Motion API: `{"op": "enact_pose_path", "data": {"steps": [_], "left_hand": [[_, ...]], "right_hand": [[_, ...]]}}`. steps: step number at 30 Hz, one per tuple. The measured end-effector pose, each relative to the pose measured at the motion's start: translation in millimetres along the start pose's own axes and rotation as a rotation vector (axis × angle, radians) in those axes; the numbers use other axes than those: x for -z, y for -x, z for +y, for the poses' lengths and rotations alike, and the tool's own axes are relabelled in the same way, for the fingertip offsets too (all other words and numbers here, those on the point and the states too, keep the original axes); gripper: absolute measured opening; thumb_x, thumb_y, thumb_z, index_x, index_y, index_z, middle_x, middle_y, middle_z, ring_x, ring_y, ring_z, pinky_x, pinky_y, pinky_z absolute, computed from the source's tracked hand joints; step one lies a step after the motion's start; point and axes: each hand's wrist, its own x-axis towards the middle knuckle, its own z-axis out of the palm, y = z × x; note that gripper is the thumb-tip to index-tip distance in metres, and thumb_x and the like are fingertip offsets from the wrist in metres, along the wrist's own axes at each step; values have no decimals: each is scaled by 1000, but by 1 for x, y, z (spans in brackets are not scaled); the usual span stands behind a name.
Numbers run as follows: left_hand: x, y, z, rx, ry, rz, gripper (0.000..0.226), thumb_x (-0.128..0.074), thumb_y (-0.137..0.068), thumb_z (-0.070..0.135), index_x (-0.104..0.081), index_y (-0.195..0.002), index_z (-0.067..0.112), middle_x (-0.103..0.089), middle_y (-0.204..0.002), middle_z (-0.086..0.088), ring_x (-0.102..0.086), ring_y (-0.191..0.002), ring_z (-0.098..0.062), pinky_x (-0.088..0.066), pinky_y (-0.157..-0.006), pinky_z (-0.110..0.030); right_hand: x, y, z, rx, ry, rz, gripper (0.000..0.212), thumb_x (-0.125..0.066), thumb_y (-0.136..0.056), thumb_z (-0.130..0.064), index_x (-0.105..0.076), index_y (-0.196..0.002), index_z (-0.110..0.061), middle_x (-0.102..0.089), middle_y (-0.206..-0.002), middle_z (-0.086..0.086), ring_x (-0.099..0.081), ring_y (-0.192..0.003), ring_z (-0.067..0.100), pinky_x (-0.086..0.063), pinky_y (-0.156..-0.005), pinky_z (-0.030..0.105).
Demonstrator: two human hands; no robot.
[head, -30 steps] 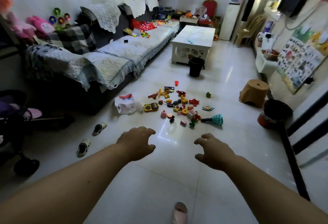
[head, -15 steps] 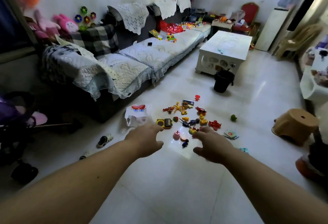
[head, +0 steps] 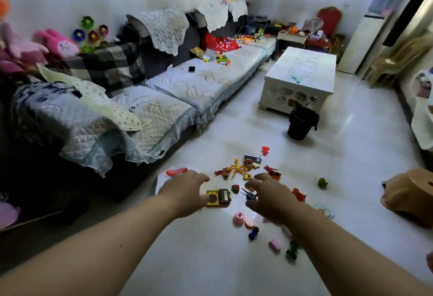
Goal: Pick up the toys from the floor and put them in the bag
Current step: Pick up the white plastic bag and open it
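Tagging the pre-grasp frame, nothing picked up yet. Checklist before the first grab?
1. left hand free: ok, fingers loosely curled, holding nothing.
2. right hand free: ok, holding nothing.
3. yellow plastic toy radio exposed: ok, lies flat between the hands.
4. white plastic bag with a red print located: ok, just beyond the left hand.
5. Bag mouth open: cannot tell, the left hand hides most of it.
6. pink round toy cake unobstructed: ok, nothing lies on it.
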Motion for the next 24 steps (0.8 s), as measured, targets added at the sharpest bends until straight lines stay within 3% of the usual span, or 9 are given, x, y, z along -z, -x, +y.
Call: {"op": "enact_pose_path", "data": {"steps": [10, 17, 24], "left_hand": [[30, -165, -41, 65, 15, -13, 58, -52, -75, 47, -48, -131, 34, -53, -133, 3, -48, -121, -21, -41, -100, -41], [54, -285, -63, 242, 129, 3, 53, -57, -81, 37, -50, -132, 25, -52, -133, -1, -48, -121, -20, -41, -99, -31], [65, -345, -98, 397, 204, 14, 52, -58, -81, 35, -52, -131, 25, -53, -132, -2, -51, -120, -22, -42, -97, -29]], "right_hand": [[36, -180, 35, 34, 24, -76, 53, -61, -86, -43, -45, -135, -31, -37, -146, 0, -50, -121, 23, -48, -95, 39], [59, -335, 64, 189, 63, -204, 51, -59, -86, -41, -46, -134, -31, -38, -145, 1, -50, -122, 23, -47, -96, 39], [64, -440, 55, 307, 104, -319, 53, -59, -87, -44, -44, -136, -30, -38, -145, 2, -51, -121, 24, -46, -99, 41]]}}
